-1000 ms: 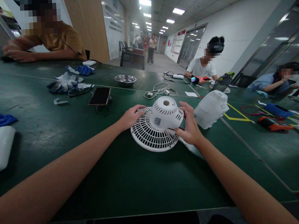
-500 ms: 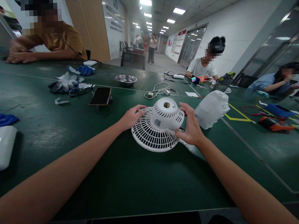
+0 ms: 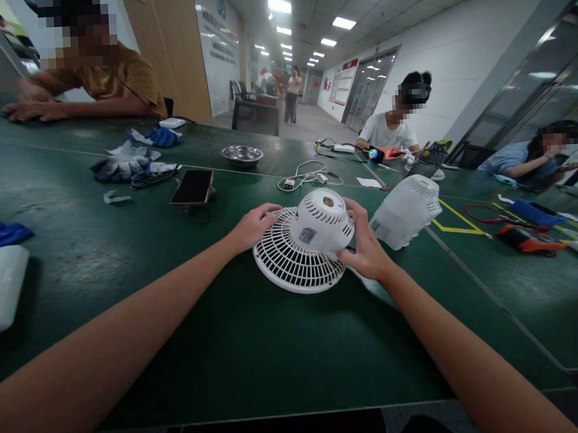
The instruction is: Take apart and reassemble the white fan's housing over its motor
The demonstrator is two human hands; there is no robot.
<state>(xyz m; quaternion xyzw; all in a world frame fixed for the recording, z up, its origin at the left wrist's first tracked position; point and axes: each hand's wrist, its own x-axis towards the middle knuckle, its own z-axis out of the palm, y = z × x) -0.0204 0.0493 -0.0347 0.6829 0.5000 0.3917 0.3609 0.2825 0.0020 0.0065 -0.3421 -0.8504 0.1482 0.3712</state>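
A white round fan grille (image 3: 291,265) lies flat on the green table, and a white slotted motor housing (image 3: 318,224) sits tilted over its middle. The housing has a round hole in its top and a printed label on its side. My left hand (image 3: 255,227) grips the grille's left rim, fingers resting on top. With thumb in front and fingers behind, my right hand (image 3: 367,246) is closed around the housing's right side. Beneath that hand, a whitish part is mostly hidden. Just beyond it stands a translucent white plastic casing (image 3: 407,210).
A phone (image 3: 193,186) on a stand, a metal bowl (image 3: 242,155), a white cable (image 3: 306,177) and gloves (image 3: 129,165) lie farther back. At left is a white case (image 3: 3,289); at right, an orange-and-black meter (image 3: 527,239). Other people sit around the table.
The motor housing has turned and tilted slightly under my right hand; its top hole has shifted right and its label is rotated. My left hand stays on the grille.
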